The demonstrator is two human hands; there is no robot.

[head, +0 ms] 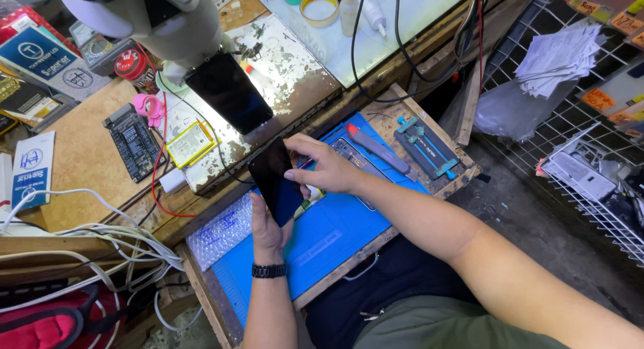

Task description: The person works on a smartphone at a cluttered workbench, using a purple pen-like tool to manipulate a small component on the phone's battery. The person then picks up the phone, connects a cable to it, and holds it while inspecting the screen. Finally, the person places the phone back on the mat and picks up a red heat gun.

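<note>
Phone (276, 180) sits mid-frame, held up off the blue mat (335, 235) over the near pull-out part of the desk (80, 161). Left hand (268, 231) cradles it from below, grip closed round the lower end, thumb along the left edge. Right hand (322, 166) comes over the top, fingers pinching the upper right edge; grip closed on the same phone. Dark glass face, thin slab: likely light and stiff, but slick and fragile, so best taken by the long side edges, not flat on the glass. Second phone (229, 91) lies dark on the worn far desk surface under the microscope (154, 20). Yellow battery (190, 143) and black circuit board (134, 143) lie left of it, red wire running between. Grey tool with red tip (376, 148) and blue clamp jig (424, 146) lie right of the hands, near the mat's far right edge. Bubble wrap (221, 231) lies just left of the mat. White cables (100, 235) crowd the near left. Open room: bare mat near and right of the hands; desk front edge drops off close behind the right forearm. Wire rack (590, 188) at far right, well apart.
</note>
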